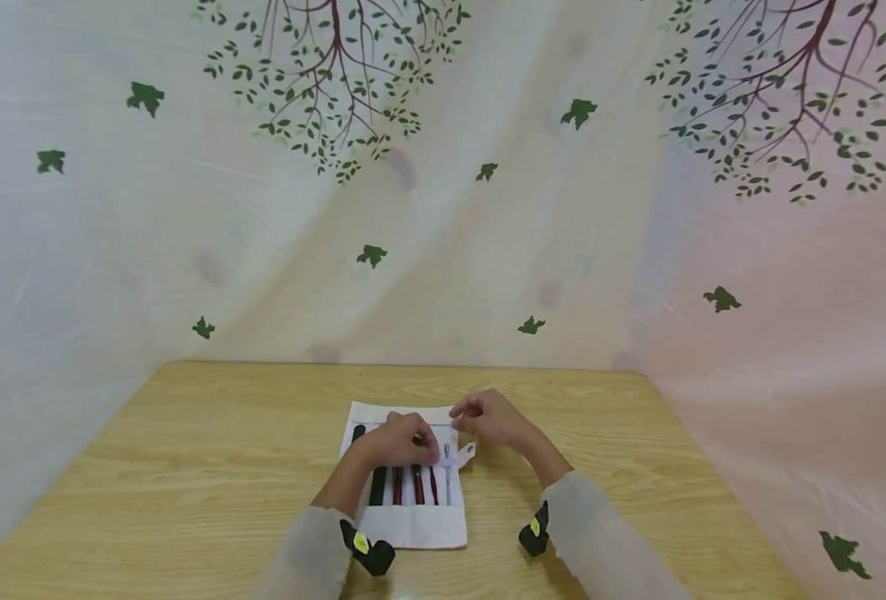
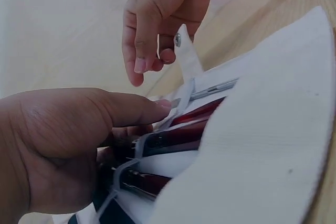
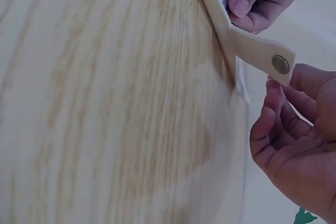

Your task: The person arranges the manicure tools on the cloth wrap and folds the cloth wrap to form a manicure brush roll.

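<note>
A white fabric tool roll lies open on the table, with several tools tucked under an elastic band. Among them are dark red handles, a black tool and a slim silver tool at the right end. Over the upper part of the roll, my left hand has its thumb tip right at the silver tool and band; its other fingers are partly hidden, and I cannot tell what they grip. Loosely bent and holding nothing, my right hand hovers at the roll's right edge, beside the snap strap.
The roll sits on a wood-grain table. Behind it hangs a pale curtain printed with branches and green leaves. Black wrist cameras are strapped over both light sleeves.
</note>
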Demonstrator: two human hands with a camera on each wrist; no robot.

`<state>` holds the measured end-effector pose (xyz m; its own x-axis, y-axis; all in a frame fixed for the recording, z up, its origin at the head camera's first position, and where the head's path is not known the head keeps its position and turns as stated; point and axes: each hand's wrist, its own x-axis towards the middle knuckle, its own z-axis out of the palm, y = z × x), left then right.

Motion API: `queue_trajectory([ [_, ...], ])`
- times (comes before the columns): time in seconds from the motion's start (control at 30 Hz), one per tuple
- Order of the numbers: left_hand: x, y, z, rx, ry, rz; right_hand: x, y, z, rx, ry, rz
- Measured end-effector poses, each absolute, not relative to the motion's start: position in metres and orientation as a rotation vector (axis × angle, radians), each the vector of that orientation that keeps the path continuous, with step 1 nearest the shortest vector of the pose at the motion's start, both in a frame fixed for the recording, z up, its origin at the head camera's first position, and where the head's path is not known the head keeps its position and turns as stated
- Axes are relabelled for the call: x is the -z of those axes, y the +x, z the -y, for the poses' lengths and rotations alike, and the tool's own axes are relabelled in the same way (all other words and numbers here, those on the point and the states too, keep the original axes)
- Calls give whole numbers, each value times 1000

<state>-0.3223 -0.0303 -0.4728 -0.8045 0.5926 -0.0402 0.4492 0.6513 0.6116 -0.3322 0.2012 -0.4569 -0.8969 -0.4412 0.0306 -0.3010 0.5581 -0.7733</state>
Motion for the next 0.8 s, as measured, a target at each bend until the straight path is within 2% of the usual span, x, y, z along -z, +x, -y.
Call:
queue_trajectory([
  [0.3, 467, -340, 38, -1084, 842, -2699, 448, -327, -203, 1167, -722, -2724],
  [0.5, 478, -352, 47, -855, 946, -2929, 446, -321, -202, 1113, -823, -2752],
  [0.8, 486, -358, 65, -694, 1115, -2940, 442, -295, -179, 876, -1065, -2801],
])
